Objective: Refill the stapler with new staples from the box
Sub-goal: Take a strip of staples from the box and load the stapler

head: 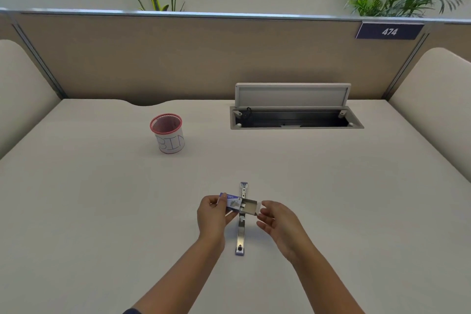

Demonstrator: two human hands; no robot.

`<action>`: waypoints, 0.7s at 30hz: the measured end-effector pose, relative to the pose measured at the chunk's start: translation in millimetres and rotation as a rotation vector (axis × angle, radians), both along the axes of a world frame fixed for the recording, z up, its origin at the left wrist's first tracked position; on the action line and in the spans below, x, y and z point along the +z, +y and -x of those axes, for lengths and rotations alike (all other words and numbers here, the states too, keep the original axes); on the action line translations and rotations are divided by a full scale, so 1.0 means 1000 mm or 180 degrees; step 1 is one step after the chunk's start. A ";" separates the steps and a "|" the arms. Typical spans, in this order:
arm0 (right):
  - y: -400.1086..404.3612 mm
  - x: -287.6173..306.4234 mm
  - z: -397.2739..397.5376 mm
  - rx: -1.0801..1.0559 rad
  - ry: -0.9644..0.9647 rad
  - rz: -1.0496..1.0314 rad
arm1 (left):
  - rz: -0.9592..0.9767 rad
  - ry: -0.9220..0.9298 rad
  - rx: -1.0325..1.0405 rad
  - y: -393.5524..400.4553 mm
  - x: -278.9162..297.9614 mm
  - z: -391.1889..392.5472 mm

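Observation:
A stapler (241, 234) lies opened out flat on the white desk, a long metal strip with purple ends running away from me. Just above its middle I hold a small purple-and-white staple box (233, 202). My left hand (212, 216) grips the box's sleeve. The grey inner tray (251, 206) is slid out to the right, and the fingertips of my right hand (276, 220) pinch the tray's right end. I cannot make out staples inside the tray.
A red mesh cup (167, 132) wrapped in white paper marked "BIN" stands at the back left. A cable hatch (295, 116) with its lid raised sits in the desk at the back right. Beige partitions wall the desk on three sides.

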State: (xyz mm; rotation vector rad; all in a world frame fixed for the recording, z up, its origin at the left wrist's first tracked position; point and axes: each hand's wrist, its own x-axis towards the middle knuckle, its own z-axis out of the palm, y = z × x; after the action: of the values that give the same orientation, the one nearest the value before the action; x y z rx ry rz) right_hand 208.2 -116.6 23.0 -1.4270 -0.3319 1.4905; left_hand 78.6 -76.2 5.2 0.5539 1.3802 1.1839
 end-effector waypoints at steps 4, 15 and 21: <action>-0.003 -0.003 0.001 0.0574 -0.0341 -0.0248 | 0.0022 0.0003 0.0010 0.000 0.000 0.001; -0.001 -0.009 0.007 0.0460 -0.0050 -0.0299 | -0.0044 -0.0090 -0.0355 -0.008 0.007 -0.007; -0.001 -0.014 0.003 0.0480 0.0068 -0.0249 | -0.0238 0.0066 -0.0611 -0.014 0.006 -0.009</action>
State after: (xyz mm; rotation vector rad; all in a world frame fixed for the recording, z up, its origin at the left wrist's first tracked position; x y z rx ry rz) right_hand 204.8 -117.2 9.4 -1.3473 -0.4885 1.5952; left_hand 87.9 -90.1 11.3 0.7368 1.2735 1.0794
